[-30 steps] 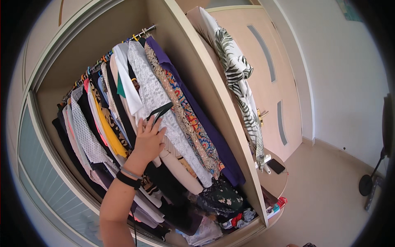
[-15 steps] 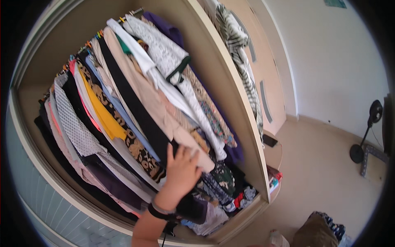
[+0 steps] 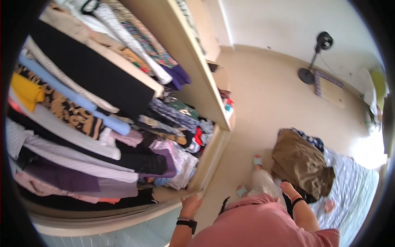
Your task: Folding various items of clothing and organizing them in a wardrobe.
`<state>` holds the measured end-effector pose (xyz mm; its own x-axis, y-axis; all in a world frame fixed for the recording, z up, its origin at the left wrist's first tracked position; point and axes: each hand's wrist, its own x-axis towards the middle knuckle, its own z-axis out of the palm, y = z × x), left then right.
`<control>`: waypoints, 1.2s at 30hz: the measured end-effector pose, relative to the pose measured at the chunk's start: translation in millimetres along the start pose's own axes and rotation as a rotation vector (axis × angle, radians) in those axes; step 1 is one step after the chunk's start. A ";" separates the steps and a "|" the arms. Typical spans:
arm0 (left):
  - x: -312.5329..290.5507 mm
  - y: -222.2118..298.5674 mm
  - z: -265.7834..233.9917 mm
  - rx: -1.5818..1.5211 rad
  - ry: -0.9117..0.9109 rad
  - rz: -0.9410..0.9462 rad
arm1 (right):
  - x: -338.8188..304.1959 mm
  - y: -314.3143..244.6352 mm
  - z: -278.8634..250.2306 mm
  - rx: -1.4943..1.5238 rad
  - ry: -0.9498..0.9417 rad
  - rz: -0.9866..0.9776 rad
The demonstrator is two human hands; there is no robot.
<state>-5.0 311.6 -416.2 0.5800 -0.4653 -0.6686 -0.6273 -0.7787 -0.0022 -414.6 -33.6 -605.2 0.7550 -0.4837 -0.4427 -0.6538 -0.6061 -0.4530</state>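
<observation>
At the front corner of the open wardrobe [image 3: 208, 162], my left hand [image 3: 191, 205] has its fingers over the edge of the pale-framed sliding door. My right hand [image 3: 290, 190] is low by the bed with its fingers curled in. Black cloth [image 3: 303, 196] shows right beside it, but what the fingers hold, if anything, is hidden. Just beyond that hand a crumpled brown garment [image 3: 300, 158] lies on the bed. Hanging clothes fill the wardrobe, among them a wide black garment [image 3: 92, 68], a yellow one [image 3: 26, 91] and a black-and-tan patterned one [image 3: 61, 109].
Folded clothes [image 3: 177, 164] are piled on the wardrobe floor. The bed [image 3: 354, 185] has a light blue patterned cover. A black standing fan [image 3: 306, 75] stands by the far wall, near a patterned-edge mat [image 3: 329, 88]. My feet in light sandals [image 3: 257, 160] are on the tiled floor.
My left hand has left the hanging clothes and come down to the wardrobe door's edge. The view has swung right and down, bringing my right hand and the bed into sight.
</observation>
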 end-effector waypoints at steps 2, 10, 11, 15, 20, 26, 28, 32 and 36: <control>0.3 -5.7 45.8 -0.137 -0.106 -0.027 | -27.4 25.9 16.0 -0.488 -0.131 -0.176; 3.0 -1.4 78.9 -0.396 -0.152 0.014 | -79.6 44.8 31.2 -0.468 -0.108 0.010; 5.7 6.9 71.0 -0.376 -0.169 0.036 | -75.8 39.5 27.7 -0.403 -0.025 0.037; 33.4 51.8 34.3 -0.277 -0.254 0.135 | -52.3 42.0 39.9 0.345 0.378 0.258; 95.4 95.5 -8.3 -0.197 -0.175 0.368 | -30.1 1.4 -8.9 0.961 0.349 0.589; 162.9 195.2 -68.3 -0.288 -0.181 0.438 | -65.6 61.8 -32.1 0.804 0.921 0.963; 168.0 220.5 -81.1 -0.232 -0.199 0.461 | -78.5 98.7 -61.6 0.703 1.027 1.167; 165.7 279.1 -100.6 -0.048 -0.256 0.536 | -96.0 182.2 -84.6 0.484 1.318 1.306; 153.8 346.0 -117.6 0.215 -0.308 0.648 | -106.3 231.6 -75.6 0.185 1.249 1.508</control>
<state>-71.7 -79.0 -432.4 -0.0918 -0.6394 -0.7634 -0.8999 -0.2749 0.3385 -642.6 -170.3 -604.5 -0.7747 -0.6052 0.1833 -0.6222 0.6779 -0.3915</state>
